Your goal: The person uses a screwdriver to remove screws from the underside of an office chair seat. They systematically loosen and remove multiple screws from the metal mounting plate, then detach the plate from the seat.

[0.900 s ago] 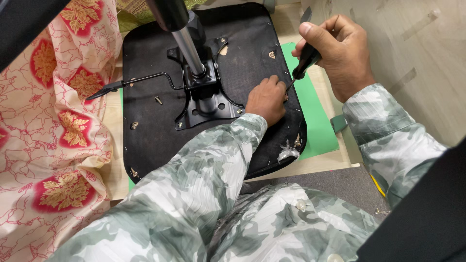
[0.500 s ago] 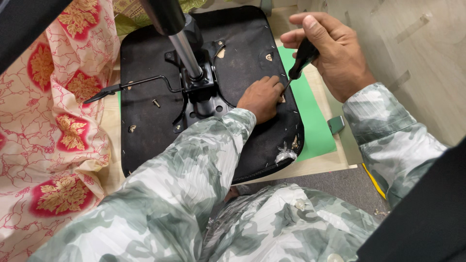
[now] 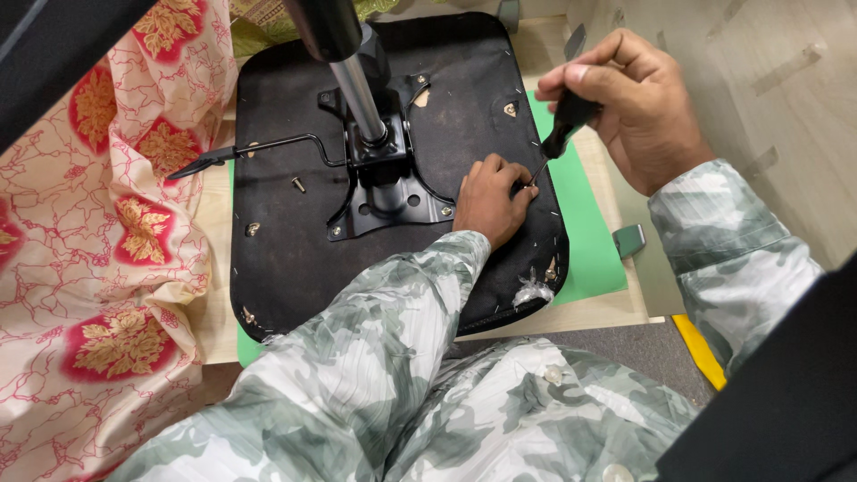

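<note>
An upturned black chair seat [image 3: 295,259] lies on a green mat [image 3: 585,236], with a black metal bracket [image 3: 384,192] and a chrome post [image 3: 361,89] at its middle. My left hand [image 3: 491,201] rests on the seat's right side, fingertips pinched at a spot near the edge. My right hand [image 3: 638,103] grips a black-handled screwdriver [image 3: 567,120], whose thin shaft slants down to that same spot by my left fingers. A loose screw [image 3: 297,184] lies on the seat left of the bracket.
A black lever rod [image 3: 241,152] sticks out leftward from the bracket. Red and cream patterned cloth [image 3: 107,241] is piled at the left. A pale wall [image 3: 777,107] rises at the right. Torn fabric [image 3: 534,287] shows at the seat's near right corner.
My right hand has turned on the screwdriver handle, fingers regripping. The tip stays at the same spot by my left fingers. The view shifted slightly.
</note>
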